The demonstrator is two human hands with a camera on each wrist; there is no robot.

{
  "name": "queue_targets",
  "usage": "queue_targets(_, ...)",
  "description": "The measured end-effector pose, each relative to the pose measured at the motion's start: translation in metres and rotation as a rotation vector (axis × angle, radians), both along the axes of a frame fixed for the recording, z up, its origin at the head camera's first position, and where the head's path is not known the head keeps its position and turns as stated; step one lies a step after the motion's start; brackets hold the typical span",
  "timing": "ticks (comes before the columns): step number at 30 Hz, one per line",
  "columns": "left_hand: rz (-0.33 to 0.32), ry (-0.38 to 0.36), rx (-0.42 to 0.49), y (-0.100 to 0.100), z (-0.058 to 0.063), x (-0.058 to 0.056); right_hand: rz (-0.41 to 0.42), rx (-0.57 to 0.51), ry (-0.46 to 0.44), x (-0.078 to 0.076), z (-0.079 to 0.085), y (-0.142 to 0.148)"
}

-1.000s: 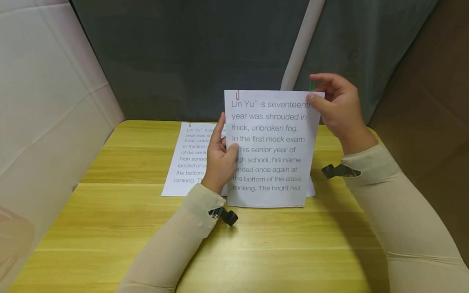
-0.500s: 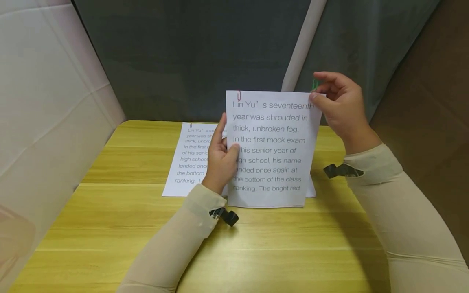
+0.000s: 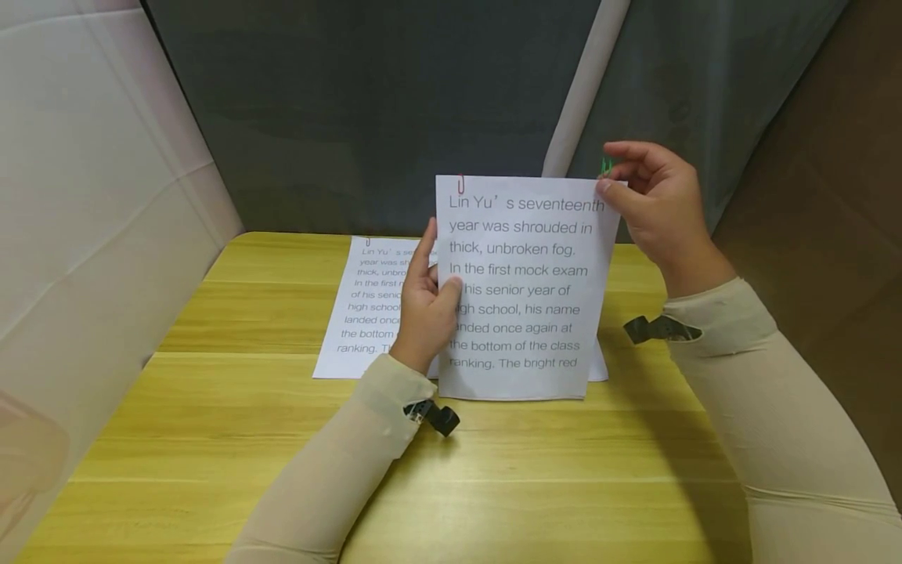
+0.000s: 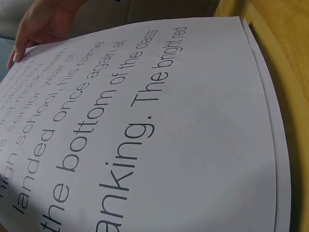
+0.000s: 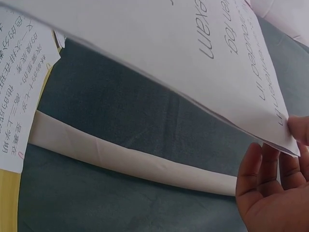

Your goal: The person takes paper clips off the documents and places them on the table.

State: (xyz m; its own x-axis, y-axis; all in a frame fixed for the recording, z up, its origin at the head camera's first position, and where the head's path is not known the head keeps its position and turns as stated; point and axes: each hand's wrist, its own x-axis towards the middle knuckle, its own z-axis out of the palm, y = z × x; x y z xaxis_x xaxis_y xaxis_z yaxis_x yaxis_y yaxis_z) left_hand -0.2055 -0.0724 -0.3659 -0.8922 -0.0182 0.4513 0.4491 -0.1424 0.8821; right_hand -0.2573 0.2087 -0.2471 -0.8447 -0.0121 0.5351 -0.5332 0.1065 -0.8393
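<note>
In the head view my left hand (image 3: pixel 426 313) grips the left edge of a stack of printed sheets (image 3: pixel 521 298), its thumb across the front. The sheets stand raised above the table, and a red paper clip (image 3: pixel 461 185) sits on their top edge at the left. My right hand (image 3: pixel 658 204) is at the top right corner, pinching there with the thumb on the front. A green paper clip (image 3: pixel 606 166) sticks up between its fingers above that corner; its lower part is hidden. The right wrist view shows the fingers (image 5: pixel 268 169) behind the corner.
More printed paper (image 3: pixel 352 313) lies on the yellow wooden table (image 3: pixel 232 439), partly behind the held sheets, with a small clip (image 3: pixel 368 243) at its top. In the right wrist view, a sheet with Chinese text (image 5: pixel 19 96) bears reddish clips. A dark curtain (image 3: pixel 373 110) hangs behind.
The green paper clip has sunk slightly toward the sheets' top edge over the last half second, and the right index finger has lowered a little. The left hand keeps its grip.
</note>
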Motion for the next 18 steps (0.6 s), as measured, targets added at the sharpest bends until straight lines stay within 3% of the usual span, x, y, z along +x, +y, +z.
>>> queue_targets(6, 0.002, -0.005, -0.006, -0.001, 0.001, 0.002, 0.005, -0.004, -0.018, 0.000, 0.001, 0.003)
queue_targets(12, -0.006, 0.004, -0.002, -0.001, 0.001, 0.002, -0.079, 0.078, -0.060, 0.004, 0.001, 0.013)
queue_targets(18, -0.018, 0.004, 0.007, -0.002, 0.001, 0.001, -0.133, 0.115, -0.047, 0.011, -0.002, 0.025)
